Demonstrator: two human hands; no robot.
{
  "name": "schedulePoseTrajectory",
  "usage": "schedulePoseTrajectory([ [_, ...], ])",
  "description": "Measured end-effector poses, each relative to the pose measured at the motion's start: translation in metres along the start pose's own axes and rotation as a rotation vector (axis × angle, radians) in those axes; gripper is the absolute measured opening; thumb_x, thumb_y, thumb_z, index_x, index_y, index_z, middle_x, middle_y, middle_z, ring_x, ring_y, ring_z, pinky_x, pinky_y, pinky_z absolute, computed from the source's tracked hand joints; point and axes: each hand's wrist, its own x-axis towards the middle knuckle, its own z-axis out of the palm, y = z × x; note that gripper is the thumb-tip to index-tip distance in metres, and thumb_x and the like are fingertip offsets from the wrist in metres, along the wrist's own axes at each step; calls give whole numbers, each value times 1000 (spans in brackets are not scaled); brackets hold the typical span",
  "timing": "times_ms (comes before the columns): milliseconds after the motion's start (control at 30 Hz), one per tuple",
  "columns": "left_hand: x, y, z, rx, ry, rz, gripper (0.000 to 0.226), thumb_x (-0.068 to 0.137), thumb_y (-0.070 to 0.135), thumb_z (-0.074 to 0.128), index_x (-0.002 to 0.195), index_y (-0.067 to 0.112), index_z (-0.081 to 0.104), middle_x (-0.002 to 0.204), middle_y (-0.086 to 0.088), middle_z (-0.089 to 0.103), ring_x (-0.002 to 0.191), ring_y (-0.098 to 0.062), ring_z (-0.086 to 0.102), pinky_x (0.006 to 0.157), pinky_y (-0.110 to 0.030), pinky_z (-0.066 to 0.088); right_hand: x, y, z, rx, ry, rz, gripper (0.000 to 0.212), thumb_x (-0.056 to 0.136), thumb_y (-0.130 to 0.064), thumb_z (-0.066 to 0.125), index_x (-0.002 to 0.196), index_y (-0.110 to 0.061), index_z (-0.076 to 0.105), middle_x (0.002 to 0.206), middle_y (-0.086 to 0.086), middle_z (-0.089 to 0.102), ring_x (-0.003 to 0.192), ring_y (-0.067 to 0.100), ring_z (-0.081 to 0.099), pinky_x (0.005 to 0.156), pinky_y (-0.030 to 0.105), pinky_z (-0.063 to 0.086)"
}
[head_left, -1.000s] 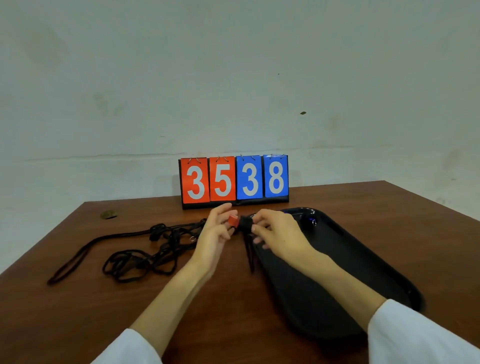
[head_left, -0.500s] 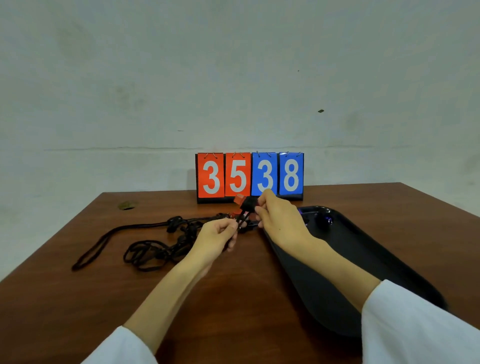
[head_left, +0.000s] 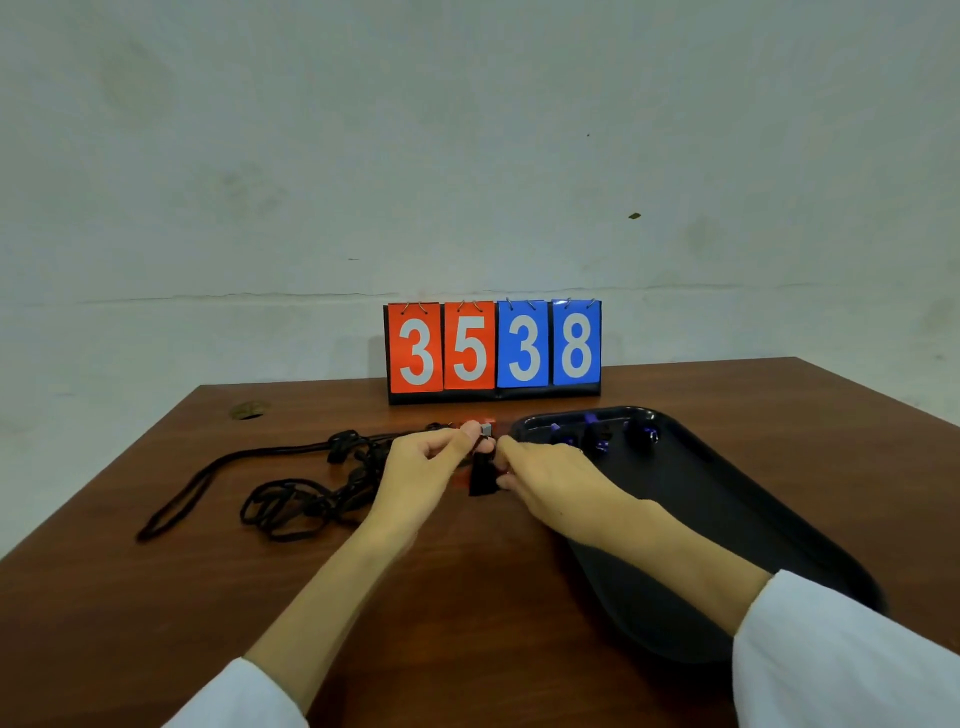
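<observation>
1. Head view: the small black piece (head_left: 482, 475) is held upright just above the table (head_left: 467, 597), between the two hands, with its silver end (head_left: 486, 428) turned to 12 o'clock.
2. That silver end is pinched by the left hand (head_left: 423, 467), fingers narrowed on it. The body is gripped by the right hand (head_left: 550, 475), a two-point hold likely meant for pulling apart or joining.
3. Tangled black cords (head_left: 306, 499) are left at 9 o'clock of the hands. The black tray (head_left: 753, 519) with small dark-blue parts (head_left: 597, 439) is kept at 3 o'clock, seemingly for easy reach. The scoreboard (head_left: 493, 348) is stood at 12 o'clock.
</observation>
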Motion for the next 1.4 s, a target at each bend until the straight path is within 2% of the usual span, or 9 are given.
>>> schedulePoseTrajectory([
  [100, 2, -6, -5, 12, -15, -74, 36, 93, 40, 46, 84, 24, 77, 89, 19, 72, 90, 9, 60, 84, -17, 41, -5, -1, 1, 101, 34, -58, 13, 97, -26, 44, 105, -16, 45, 94, 2, 62, 80, 16, 60, 74, 33, 50],
  [300, 1, -13, -5, 3, -153, -126, 22, 94, 28, 52, 94, 27, 73, 90, 16, 71, 89, 6, 61, 80, -17, 40, -10, 2, 3, 277, 97, 6, 9, 96, -24, 45, 103, -19, 48, 94, -3, 64, 84, 7, 61, 77, 26, 51],
  [400, 2, -15, -4, 4, -189, -146, 21, 93, 28, 53, 104, 25, 71, 103, 4, 69, 100, -10, 60, 84, -23, 43, -12, 4, 6, 292, 151, 44, 11, 96, -25, 45, 104, -18, 48, 98, -2, 65, 86, 8, 62, 78, 27, 52],
  [533, 6, -18, -5, 66, -213, -106, 25, 90, 29, 58, 110, 21, 69, 124, 8, 57, 113, -5, 53, 94, -24, 42, -12, 6, 12, 301, 235, 74, 15, 96, -26, 46, 108, -19, 48, 102, -4, 64, 87, 11, 61, 78, 30, 52],
  [700, 3, -17, -6, 18, -253, -85, 30, 88, 35, 56, 111, 20, 69, 108, 2, 70, 100, -13, 64, 92, -28, 48, -14, 8, 19, 511, 316, 88, 15, 93, -19, 51, 108, -19, 48, 104, -7, 59, 90, 6, 60, 79, 22, 52],
  [800, 1, -16, -6, -100, -299, -100, 34, 89, 30, 55, 116, 14, 66, 111, 0, 70, 103, -15, 65, 88, -29, 53, -14, 6, 17, 712, 298, 115, 36, 91, -13, 55, 124, -23, 44, 109, -14, 55, 95, 0, 58, 80, 11, 48],
  [1033, 2, -15, -3, -350, -257, -271, 30, 81, 16, 62, 107, 3, 68, 109, -9, 70, 102, -21, 67, 80, -30, 57, -18, 7, 19, 650, 351, 87, 25, 92, -9, 52, 115, -16, 58, 102, -4, 64, 91, 4, 60, 79, 11, 48],
  [1233, 4, -19, -7, -510, -361, -485, 38, 77, 13, 63, 113, 0, 64, 115, -22, 63, 100, -31, 65, 85, -38, 56, -23, 8, 23, 579, 411, 49, 30, 88, -5, 58, 116, -13, 62, 105, -4, 65, 89, -5, 55, 82, 2, 41],
  [1400, 10, -20, 0, -469, -355, -589, 34, 78, 6, 63, 111, -1, 65, 106, -21, 68, 95, -28, 68, 78, -33, 58, -30, 14, 28, 684, 412, 178, 35, 83, 1, 61, 114, -16, 65, 107, -2, 68, 88, -3, 60, 82, 4, 45],
])
